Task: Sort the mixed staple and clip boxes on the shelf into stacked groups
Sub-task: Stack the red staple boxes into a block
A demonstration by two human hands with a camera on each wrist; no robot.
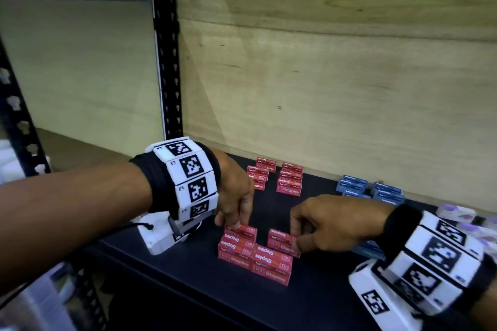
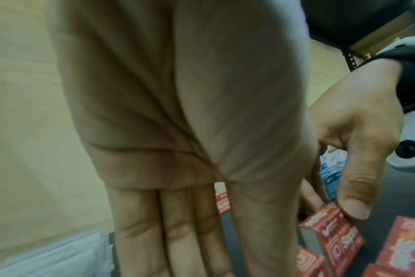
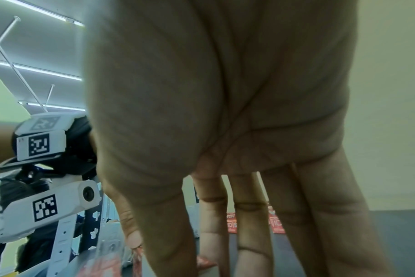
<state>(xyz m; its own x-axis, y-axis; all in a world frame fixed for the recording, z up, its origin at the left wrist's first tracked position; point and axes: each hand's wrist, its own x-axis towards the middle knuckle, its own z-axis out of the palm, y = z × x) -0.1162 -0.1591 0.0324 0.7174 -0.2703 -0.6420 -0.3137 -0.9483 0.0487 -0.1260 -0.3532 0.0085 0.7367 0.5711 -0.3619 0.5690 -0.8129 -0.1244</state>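
Red staples boxes lie in a low group near the front of the black shelf. My left hand reaches down and holds the top red box at the group's left between thumb and fingertips. My right hand pinches another red staples box, thumb on its near side and index finger on its far side. That box is tilted just right of the group. The left wrist view shows the right thumb on this box. Two short stacks of red boxes stand at the back. Blue boxes are stacked to their right.
A plywood wall closes the back of the shelf. A black perforated upright stands at the left. White and purple boxes lie at the far right, and a blue box lies under my right wrist.
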